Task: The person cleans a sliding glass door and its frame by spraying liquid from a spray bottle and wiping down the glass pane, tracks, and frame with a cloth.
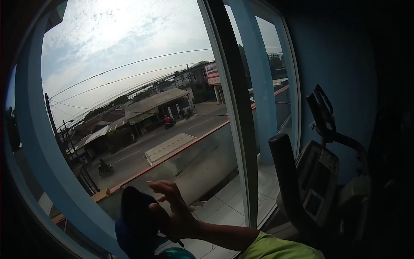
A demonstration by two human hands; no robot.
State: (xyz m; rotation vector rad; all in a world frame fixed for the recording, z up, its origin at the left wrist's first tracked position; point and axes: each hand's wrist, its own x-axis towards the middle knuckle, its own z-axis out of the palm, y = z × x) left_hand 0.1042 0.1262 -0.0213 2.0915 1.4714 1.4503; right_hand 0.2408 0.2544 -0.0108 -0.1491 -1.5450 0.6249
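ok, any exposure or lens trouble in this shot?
Head view: bright sky glares near the top, while the dark blue item by the right hand loses detail in shadow; head view: exercise machine dim against darkness; head view: wide-angle distortion bows the blue pillar.

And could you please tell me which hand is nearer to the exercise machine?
Right, of what shows. The right hand is left of the exercise machine in the picture, apart from it, overlapping the dark blue item. The left hand cannot be made out.
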